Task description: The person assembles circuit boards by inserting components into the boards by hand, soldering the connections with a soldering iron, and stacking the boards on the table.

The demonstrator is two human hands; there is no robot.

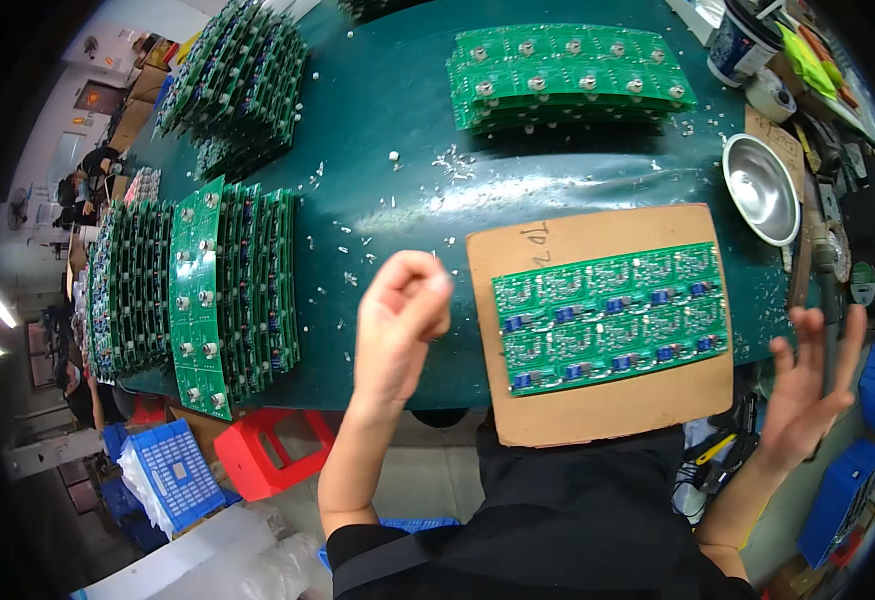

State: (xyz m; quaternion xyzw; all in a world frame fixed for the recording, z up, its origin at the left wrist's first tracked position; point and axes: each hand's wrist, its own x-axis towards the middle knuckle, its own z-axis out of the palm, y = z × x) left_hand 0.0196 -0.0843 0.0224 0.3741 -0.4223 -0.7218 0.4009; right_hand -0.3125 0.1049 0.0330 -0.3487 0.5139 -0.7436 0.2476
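Observation:
A green circuit board panel [612,318] with rows of small blue parts lies on a brown cardboard sheet [607,420] at the table's near edge. Left of the cardboard, my left hand [404,310] is raised with its fingers curled into a pinch. Whatever it may hold is hidden by the fingers. My right hand [807,390] is held off to the right of the cardboard, its fingers spread and nothing visible in them. It is apart from the panel.
Stacked circuit boards [197,300] fill the table's left side, more [232,85] behind them. Another board stack [572,75] sits at the far side. White scraps litter the green table [387,220]. A metal bowl [760,190] and a cup [742,45] stand right.

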